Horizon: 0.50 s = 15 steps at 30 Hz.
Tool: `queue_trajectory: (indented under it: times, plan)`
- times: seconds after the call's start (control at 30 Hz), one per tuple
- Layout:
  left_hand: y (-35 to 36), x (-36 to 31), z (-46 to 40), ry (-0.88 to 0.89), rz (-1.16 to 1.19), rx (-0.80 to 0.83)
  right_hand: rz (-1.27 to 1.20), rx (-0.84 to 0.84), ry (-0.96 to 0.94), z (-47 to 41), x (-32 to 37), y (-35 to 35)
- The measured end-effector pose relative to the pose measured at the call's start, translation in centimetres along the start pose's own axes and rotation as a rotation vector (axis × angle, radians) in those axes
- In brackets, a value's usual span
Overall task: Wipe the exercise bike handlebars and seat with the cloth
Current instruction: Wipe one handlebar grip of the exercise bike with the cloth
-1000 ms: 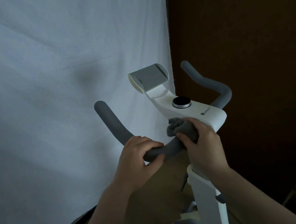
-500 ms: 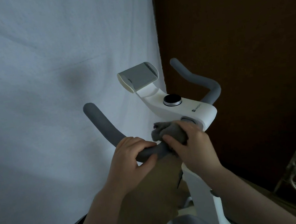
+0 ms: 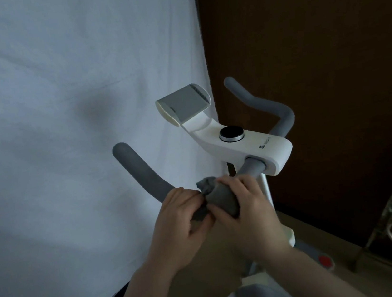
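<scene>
Since the earlier frames the right hand has slid leftward along the handlebar, away from the white console and up against the left hand, so a short stretch of grey bar now shows bare beside the console where the cloth sat before. The right hand's fingers are curled over the grey cloth, which is wrapped round the low bend of the bar with a bunched end poking up between the two hands; wrapping it this way probably lets one pull clean the whole round of the foam instead of only its top. The left hand is closed round the bar just beside the cloth, thumb underneath, likely to steady the bike against the rubbing, and its fingertips touch the cloth's edge. With the hands touching, the left one seems to block any further travel, so it would have to shift up the horn or let go. The far right horn looks untouched, and the seat is out of view, so most of the task appears to remain.
</scene>
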<state>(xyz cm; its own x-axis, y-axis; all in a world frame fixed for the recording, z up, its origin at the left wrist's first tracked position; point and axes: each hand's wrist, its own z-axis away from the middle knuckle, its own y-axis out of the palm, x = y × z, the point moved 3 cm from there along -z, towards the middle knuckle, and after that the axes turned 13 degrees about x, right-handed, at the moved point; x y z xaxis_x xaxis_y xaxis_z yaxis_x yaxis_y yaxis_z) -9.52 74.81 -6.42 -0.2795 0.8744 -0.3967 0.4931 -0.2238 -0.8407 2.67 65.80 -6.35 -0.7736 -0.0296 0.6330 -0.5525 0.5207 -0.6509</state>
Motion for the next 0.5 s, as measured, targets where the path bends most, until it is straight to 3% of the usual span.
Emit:
queue_trajectory:
  times: [0.07, 0.17, 0.3, 0.37, 0.5]
  plan:
    - [-0.1, 0.2, 0.2, 0.035, -0.005, -0.001, -0.019, 0.017, 0.09, -0.6, -1.3, -1.4]
    - [-1.1, 1.4, 0.1, 0.031, -0.004, -0.086, -0.017, -0.094, 0.225, -0.1, -1.5, -1.7]
    - [-2.5, 4.0, -0.5, 0.018, -0.013, -0.129, 0.101, -0.003, 0.096, -0.4, 3.2, 2.0]
    - [-3.2, 5.0, -0.4, 0.035, -0.021, -0.11, 0.185, -0.039, 0.07, -1.1, 3.4, 2.0]
    - [-4.3, 6.6, 0.2, 0.051, -0.044, -0.115, 0.305, -0.166, 0.241, -1.8, 3.5, 1.9]
